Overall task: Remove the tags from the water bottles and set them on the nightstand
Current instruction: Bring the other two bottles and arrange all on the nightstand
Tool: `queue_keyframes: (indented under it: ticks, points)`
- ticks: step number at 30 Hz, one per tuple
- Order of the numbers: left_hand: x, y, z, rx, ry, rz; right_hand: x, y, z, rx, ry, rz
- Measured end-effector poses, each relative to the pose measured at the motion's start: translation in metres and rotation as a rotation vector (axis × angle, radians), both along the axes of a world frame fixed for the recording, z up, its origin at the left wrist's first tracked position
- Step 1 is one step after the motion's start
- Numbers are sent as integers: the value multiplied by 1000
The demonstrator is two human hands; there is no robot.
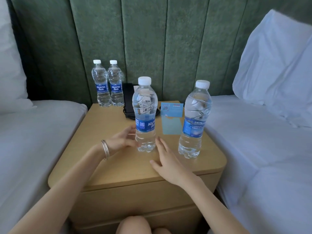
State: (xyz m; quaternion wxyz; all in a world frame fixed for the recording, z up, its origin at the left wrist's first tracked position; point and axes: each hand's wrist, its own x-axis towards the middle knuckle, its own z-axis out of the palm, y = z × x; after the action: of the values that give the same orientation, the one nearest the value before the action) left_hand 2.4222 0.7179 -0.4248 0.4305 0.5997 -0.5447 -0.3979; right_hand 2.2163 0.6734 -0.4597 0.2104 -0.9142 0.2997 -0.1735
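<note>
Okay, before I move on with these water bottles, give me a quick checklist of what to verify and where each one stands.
1. Both hands free: ok. The left hand and right hand are open beside the middle bottle, holding nothing.
2. Middle bottle upright on the nightstand: ok.
3. Right bottle, far-left bottle and its neighbour upright: ok.
4. Necks free of tags: ok, none visible on any of the four.
5. Blue card between the front bottles is a removed tag: cannot tell.
</note>
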Motion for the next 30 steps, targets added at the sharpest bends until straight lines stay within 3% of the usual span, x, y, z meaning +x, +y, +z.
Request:
queue_keyframes:
  ticks: [6,12,17,21,30]
  points:
    - [-3,12,-11,-104,-69,106,2,2,-11,-117,-93,50]
    - [-4,9,-19,-162,132,222,-1,2,-9,-139,-167,53]
    - [5,12,-15,-158,-14,194,1,4,-8,-163,-120,109]
    - [9,18,-13,-156,-19,167,2,3,-9,-178,-136,113]
    - [-8,8,-24,-240,-152,402,3,3,-9,-211,-31,104]
